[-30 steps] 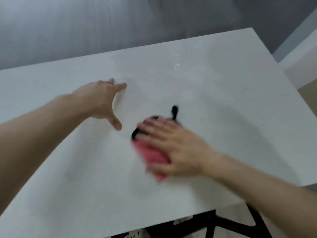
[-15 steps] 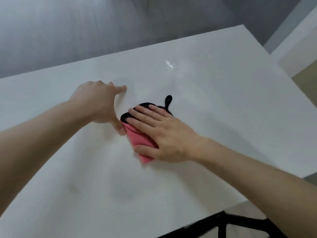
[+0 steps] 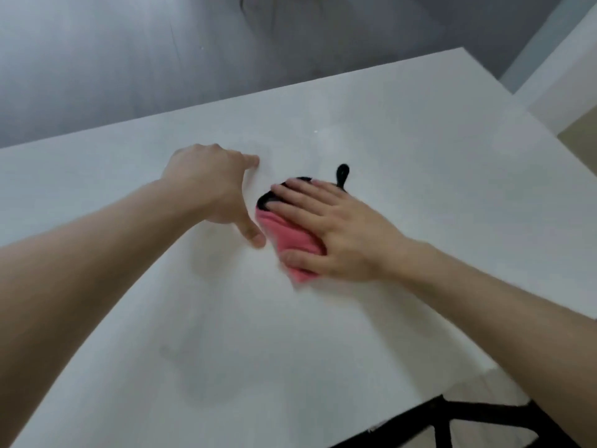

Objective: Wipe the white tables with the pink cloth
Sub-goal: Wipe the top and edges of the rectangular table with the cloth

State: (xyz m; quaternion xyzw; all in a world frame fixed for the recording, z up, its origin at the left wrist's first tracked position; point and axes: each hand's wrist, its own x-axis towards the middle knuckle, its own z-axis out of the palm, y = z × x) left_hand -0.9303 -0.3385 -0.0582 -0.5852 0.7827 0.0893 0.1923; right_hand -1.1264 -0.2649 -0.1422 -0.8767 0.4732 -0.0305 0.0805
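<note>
Your right hand [image 3: 342,231] lay flat on the soft, folded pink cloth with black trim [image 3: 287,240], pressing it against the smooth, matte white tabletop [image 3: 420,156]. Its fingers [image 3: 290,190] were straight and slightly spread, and they curled round nothing. The thumb lay across the cloth's near end.

The cloth sat near the middle of the tabletop, mostly covered by your palm. Its visible pink part made a layered wedge. The long axis ran from the far side towards you, leaning a little to your right, with the narrow pink tip pointing at the near edge. A small black hanging loop [image 3: 342,173] stuck out at the far end, pointing away from you.

Your left hand [image 3: 210,182] rested on the bare tabletop just left of the cloth, fingers extended and thumb splayed, holding nothing. The thumb tip lay just beside the cloth's left edge.

A black metal frame [image 3: 452,415] showed below the tabletop's near right corner.
</note>
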